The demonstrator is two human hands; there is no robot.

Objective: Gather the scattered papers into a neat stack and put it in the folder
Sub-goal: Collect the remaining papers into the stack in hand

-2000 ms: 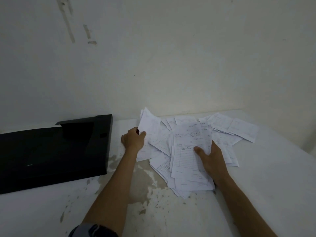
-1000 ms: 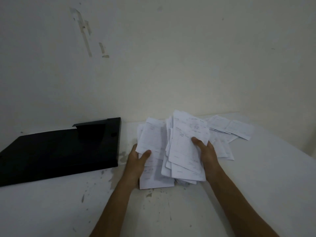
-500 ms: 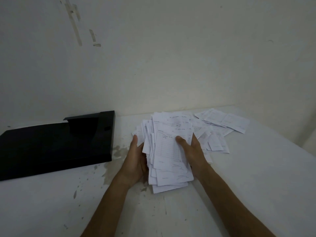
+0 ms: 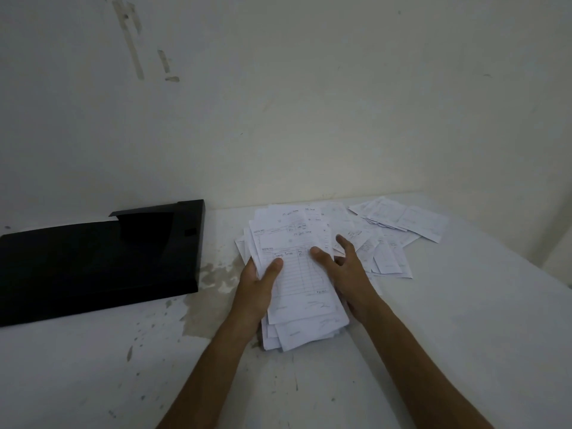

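Note:
A loose stack of white printed papers lies in the middle of the white table, its edges uneven. My left hand grips the stack's left side, thumb on the top sheet and fingers underneath. My right hand rests at the stack's right edge with its thumb on the top sheet and its fingers spread, relaxed, over the papers beside it. More scattered papers lie behind and to the right. The black folder lies open at the left, against the wall.
The white table has worn, stained patches between the folder and the stack. A pale wall runs close behind everything. The table's right edge falls away at the far right.
Both hands pulled the spread papers together into one stack near me. My left thumb came onto the top sheet, and my right hand's fingers have opened out.

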